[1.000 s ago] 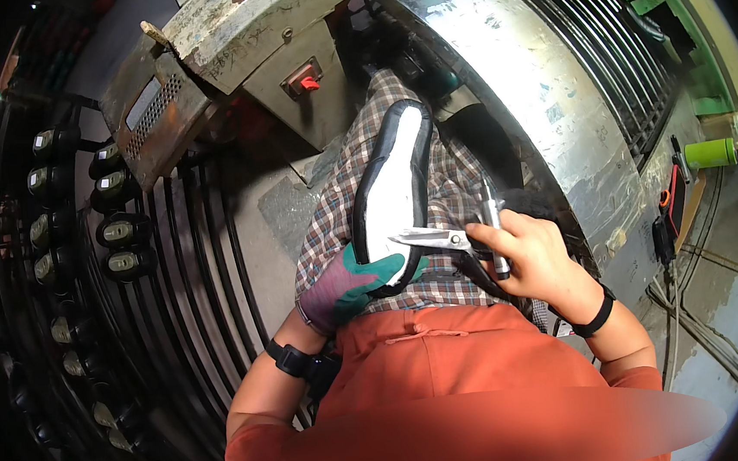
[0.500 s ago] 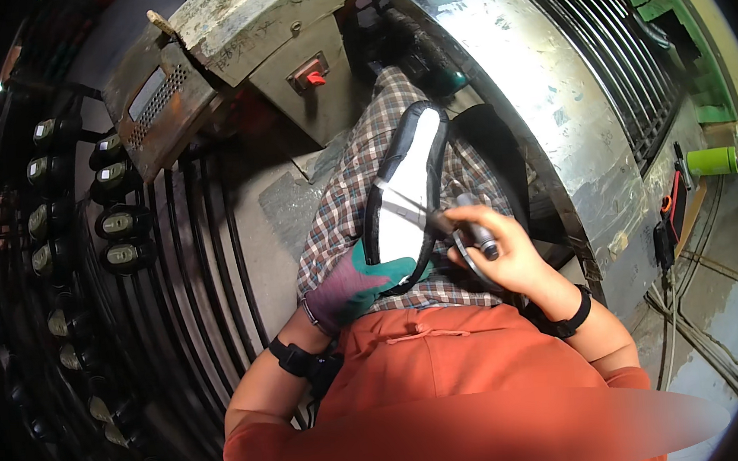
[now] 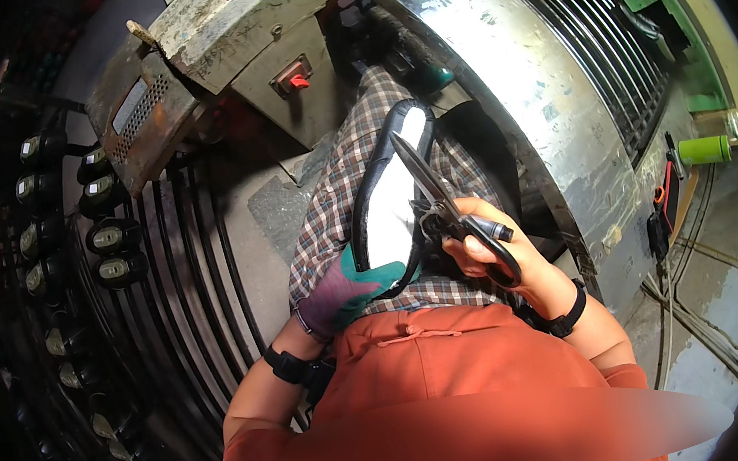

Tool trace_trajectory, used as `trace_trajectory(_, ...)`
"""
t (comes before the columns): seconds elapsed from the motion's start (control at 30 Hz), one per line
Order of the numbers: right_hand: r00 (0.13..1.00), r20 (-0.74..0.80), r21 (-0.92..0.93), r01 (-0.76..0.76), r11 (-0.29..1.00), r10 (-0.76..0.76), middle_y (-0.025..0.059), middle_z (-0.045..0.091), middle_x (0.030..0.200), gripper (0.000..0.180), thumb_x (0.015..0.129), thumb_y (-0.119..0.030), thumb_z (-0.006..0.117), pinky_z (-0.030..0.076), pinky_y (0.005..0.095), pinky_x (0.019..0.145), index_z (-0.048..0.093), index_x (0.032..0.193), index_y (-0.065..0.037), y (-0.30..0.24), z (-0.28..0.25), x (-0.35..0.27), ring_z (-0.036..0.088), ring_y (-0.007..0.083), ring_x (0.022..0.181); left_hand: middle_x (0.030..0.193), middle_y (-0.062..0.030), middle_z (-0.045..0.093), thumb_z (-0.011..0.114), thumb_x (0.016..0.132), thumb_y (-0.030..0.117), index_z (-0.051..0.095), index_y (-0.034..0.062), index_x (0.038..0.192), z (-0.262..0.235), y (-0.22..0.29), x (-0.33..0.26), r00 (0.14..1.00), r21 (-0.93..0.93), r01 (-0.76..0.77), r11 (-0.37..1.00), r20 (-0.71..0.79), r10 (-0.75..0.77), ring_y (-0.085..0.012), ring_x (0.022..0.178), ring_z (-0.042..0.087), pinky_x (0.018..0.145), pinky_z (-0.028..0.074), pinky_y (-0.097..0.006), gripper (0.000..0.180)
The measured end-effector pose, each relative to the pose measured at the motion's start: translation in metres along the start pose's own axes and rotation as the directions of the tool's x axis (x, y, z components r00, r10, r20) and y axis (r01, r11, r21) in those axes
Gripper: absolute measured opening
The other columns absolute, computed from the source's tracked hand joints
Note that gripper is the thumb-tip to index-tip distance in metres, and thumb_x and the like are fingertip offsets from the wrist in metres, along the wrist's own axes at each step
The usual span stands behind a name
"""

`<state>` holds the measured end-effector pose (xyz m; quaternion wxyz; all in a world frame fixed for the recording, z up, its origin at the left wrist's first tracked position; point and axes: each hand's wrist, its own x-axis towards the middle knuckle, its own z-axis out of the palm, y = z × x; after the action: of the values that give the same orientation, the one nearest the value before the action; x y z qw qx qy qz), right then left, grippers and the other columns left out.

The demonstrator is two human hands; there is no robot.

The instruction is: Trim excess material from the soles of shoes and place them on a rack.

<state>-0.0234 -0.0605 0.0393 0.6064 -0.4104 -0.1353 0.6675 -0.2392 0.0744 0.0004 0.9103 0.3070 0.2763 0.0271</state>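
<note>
— What have you got in your hands?

— My right hand [image 3: 496, 251] is closed around the black handles of a pair of metal shears [image 3: 445, 207]. The blades are shut and point up and away from me, lying over the white shoe piece [image 3: 392, 198]. My left hand [image 3: 335, 294], in a purple and green glove, grips the near end of that piece, just left of the shears' handles.

— Where does the piece sit?

— On my lap, across the checked cloth [image 3: 341, 207], right under the shears. It is white with a black border.

— And beyond the shears?

— Farther out, up and to the left of the blade tips, stands a worn metal machine box [image 3: 241, 32] with a red switch [image 3: 295, 82]. To the right of the shears curves a shiny metal drum [image 3: 531, 88]. Well to the right, past the drum, lies a green roll [image 3: 703, 150].
</note>
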Motion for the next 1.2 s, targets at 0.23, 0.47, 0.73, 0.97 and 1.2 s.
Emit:
trace_trajectory(0.23, 0.993, 0.011, -0.065, -0.115, 0.991, 0.116, -0.0065, 0.051, 0.073, 0.042, 0.089, -0.015, 0.071, 0.025, 0.0192, 0.048, 0.054, 0.126, -0.008, -0.002, 0.007, -0.003, 0.039, 0.0009, 0.056, 0.128, -0.0079, 0.057, 0.086, 0.072, 0.023, 0.042, 0.0027, 0.141, 0.004, 0.003, -0.004, 1.000, -0.043, -0.016, 0.999, 0.020, 0.017, -0.0189, 0.116, 0.057, 0.099, 0.047, -0.032, 0.085)
trace_trajectory(0.47, 0.996, 0.024, -0.001, -0.092, 0.996, 0.092, -0.0042, 0.053, 0.077, 0.043, 0.089, -0.012, 0.071, 0.027, 0.0192, 0.049, 0.053, 0.128, -0.009, -0.002, 0.003, -0.008, 0.040, 0.0016, 0.057, 0.124, -0.0083, 0.058, 0.082, 0.074, 0.025, 0.044, 0.0013, 0.138, 0.009, 0.011, -0.005, 1.000, 0.023, -0.022, 0.999, -0.009, 0.023, -0.0187, 0.111, 0.058, 0.095, 0.047, -0.032, 0.078)
trace_trajectory(0.73, 0.895, -0.316, -0.098, 0.300, 0.949, -0.315, 0.0019, 0.053, 0.086, 0.053, 0.095, -0.035, 0.062, 0.033, 0.0217, 0.050, 0.041, 0.136, -0.010, -0.018, -0.035, 0.013, 0.040, 0.0065, 0.058, 0.132, -0.0089, 0.059, 0.077, 0.082, 0.015, 0.040, 0.0014, 0.143, 0.012, 0.036, -0.017, 0.997, 0.479, -0.066, 0.875, -0.005, 0.078, -0.0147, 0.123, 0.053, 0.103, 0.043, -0.031, 0.072)
trace_trajectory(0.97, 0.976, -0.200, 0.270, -0.027, 0.963, 0.084, 0.0049, 0.063, 0.099, 0.051, 0.093, -0.033, 0.065, 0.050, 0.0295, 0.068, 0.048, 0.133, -0.008, 0.010, -0.033, 0.022, 0.059, 0.0137, 0.080, 0.154, -0.0109, 0.033, 0.070, 0.090, 0.014, 0.018, 0.0083, 0.156, -0.022, 0.028, -0.004, 0.915, 0.301, -0.270, 0.915, -0.216, 0.341, -0.0206, 0.133, 0.044, 0.108, 0.038, -0.033, 0.085)
trace_trajectory(1.2, 0.987, -0.029, -0.236, 0.145, 0.961, -0.156, 0.0001, 0.054, 0.088, 0.054, 0.089, -0.020, 0.071, 0.037, 0.0204, 0.054, 0.043, 0.135, -0.014, 0.028, 0.047, 0.045, 0.044, 0.0046, 0.062, 0.127, -0.0085, 0.058, 0.063, 0.097, 0.017, 0.043, 0.0027, 0.139, 0.018, -0.002, -0.018, 0.945, -0.199, -0.278, 0.940, -0.232, 0.230, -0.0150, 0.114, 0.060, 0.093, 0.054, -0.030, 0.049)
